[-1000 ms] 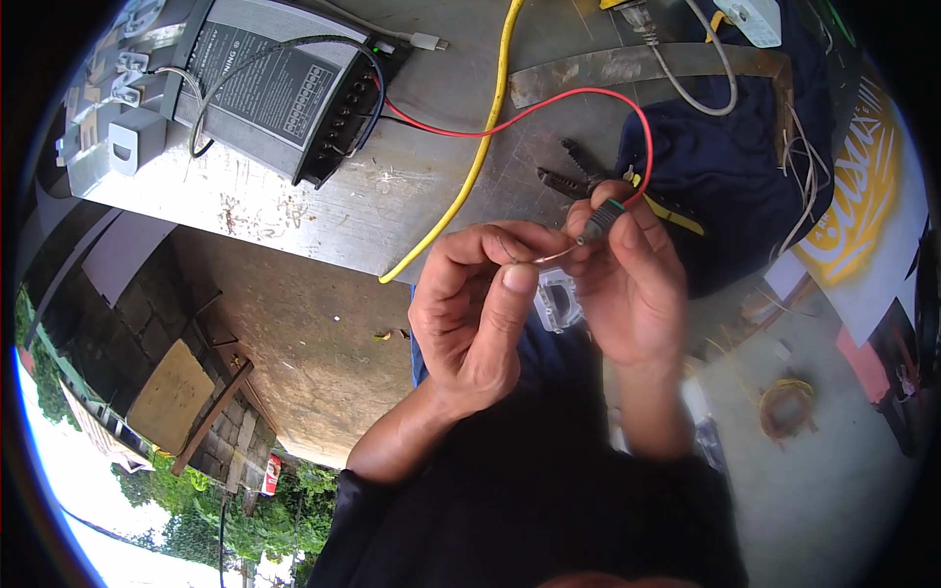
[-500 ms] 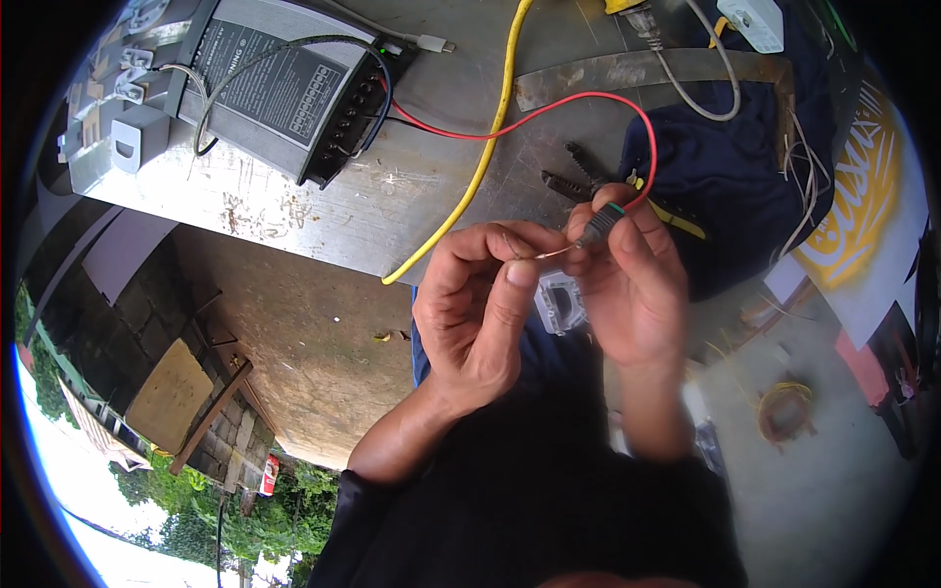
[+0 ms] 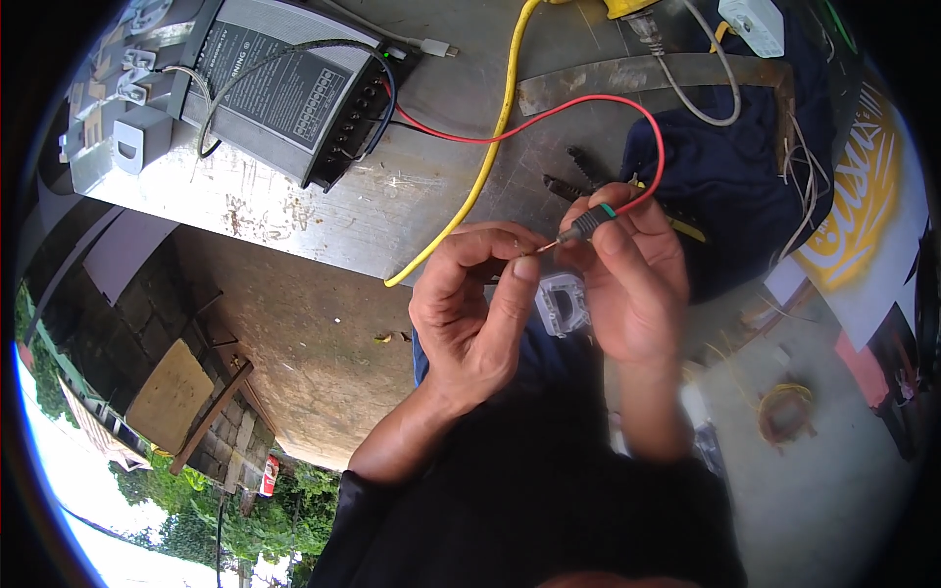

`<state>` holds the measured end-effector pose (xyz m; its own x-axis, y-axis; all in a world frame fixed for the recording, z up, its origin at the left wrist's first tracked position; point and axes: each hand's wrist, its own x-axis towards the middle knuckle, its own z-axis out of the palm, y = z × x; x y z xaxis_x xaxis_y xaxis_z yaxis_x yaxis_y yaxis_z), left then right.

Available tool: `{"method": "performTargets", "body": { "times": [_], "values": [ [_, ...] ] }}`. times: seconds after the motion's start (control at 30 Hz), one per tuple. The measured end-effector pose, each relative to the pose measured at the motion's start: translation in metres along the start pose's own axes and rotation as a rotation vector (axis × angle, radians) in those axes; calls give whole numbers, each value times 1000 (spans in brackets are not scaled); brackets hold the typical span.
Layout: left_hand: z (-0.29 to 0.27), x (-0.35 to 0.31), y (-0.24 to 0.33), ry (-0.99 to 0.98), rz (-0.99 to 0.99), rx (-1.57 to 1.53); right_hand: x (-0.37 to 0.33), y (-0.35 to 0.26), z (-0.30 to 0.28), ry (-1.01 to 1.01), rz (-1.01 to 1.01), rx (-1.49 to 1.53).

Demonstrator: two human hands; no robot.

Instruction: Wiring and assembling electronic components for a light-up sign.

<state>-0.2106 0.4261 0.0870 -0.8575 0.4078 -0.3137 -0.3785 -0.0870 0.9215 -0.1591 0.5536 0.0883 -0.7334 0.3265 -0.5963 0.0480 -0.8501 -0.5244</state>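
Observation:
My left hand (image 3: 469,318) pinches the end of a thin copper-coloured wire (image 3: 546,248) between thumb and forefinger. In my right hand (image 3: 637,289) is a dark grey ribbed connector (image 3: 588,222) with a green band at its back end, held by the fingertips and thumb. Its tip meets the thin wire just right of my left thumb; whether the wire is fixed to it I cannot tell. A red cable (image 3: 659,147) leaves the banded end and loops back to a black and silver electrical box (image 3: 270,88) with a terminal row. Below my hands, a white plastic frame (image 3: 562,305) shows.
A yellow cable (image 3: 480,176) crosses the metal table (image 3: 392,196). Black-jawed pliers (image 3: 569,181) lie beyond my right hand, beside dark blue cloth (image 3: 720,196). Grey wall-box parts (image 3: 142,142) stand far left. A yellow plug (image 3: 627,8) and curved metal strip (image 3: 647,73) are at the back.
My right hand has tilted the connector and brought its tip left, closer to my left thumb. The visible stretch of thin wire is shorter. The red cable has shifted slightly.

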Motion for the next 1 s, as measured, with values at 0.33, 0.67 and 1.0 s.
{"method": "performTargets", "body": {
  "times": [0.33, 0.67, 1.0],
  "values": [
    [2, 2, 6, 149, -136, 13, 2, -2, 1, 21, -78, -182],
    [-4, 2, 3, 127, -235, -115, 3, -6, -5, -62, -42, -310],
    [-6, 2, 4, 51, -264, -269, 4, -8, 0, -24, -37, -247]
  ]
}}
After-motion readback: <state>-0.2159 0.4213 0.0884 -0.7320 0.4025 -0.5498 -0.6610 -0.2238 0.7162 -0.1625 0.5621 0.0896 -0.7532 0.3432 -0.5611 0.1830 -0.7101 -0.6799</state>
